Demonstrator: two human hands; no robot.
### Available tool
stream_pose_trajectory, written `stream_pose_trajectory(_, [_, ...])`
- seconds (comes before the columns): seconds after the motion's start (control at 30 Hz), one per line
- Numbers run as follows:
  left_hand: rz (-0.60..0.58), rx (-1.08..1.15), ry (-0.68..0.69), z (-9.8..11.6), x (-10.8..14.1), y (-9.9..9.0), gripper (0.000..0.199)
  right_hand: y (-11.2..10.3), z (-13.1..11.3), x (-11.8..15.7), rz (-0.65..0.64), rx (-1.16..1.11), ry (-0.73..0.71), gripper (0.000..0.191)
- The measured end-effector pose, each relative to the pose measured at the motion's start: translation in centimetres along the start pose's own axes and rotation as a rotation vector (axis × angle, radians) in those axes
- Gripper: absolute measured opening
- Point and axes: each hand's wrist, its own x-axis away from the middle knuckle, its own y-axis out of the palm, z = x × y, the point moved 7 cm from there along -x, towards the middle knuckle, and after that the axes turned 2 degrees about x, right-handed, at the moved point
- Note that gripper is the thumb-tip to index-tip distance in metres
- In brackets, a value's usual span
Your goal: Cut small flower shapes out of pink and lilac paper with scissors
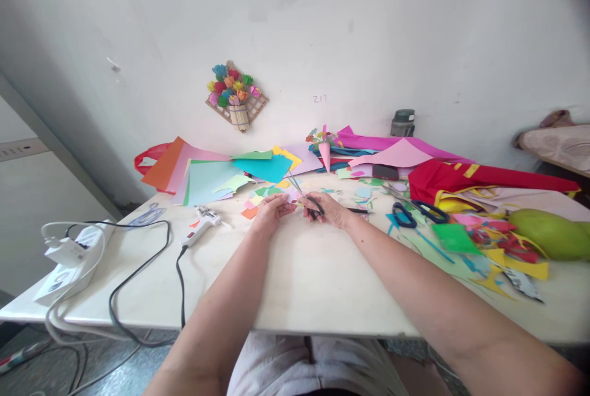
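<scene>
Both hands are close together over the middle of the white table. My right hand is closed around the dark handles of a pair of scissors, whose blades point up and to the left. Beside it, my left hand pinches a small piece of coloured paper, mostly hidden by the fingers. Small paper scraps lie just beyond the hands. A pink paper cone with small paper flowers stands at the back.
A white glue gun lies on the left, its cord running off the front edge near a power strip. Coloured sheets cover the back. On the right are blue-handled scissors, red cloth and a green fruit.
</scene>
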Motion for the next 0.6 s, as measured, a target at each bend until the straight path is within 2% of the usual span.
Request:
stream_pose_trajectory(0.27, [-0.027,-0.008,0.080,0.23,-0.04,0.02,0.039,0.14,0.14,0.00,-0.005,0.012,0.033,0.032])
stream_pose_trajectory(0.6, [-0.025,0.040,0.075,0.32,0.22,0.35,0.044,0.37,0.36,-0.16,-0.037,0.021,0.012,0.023])
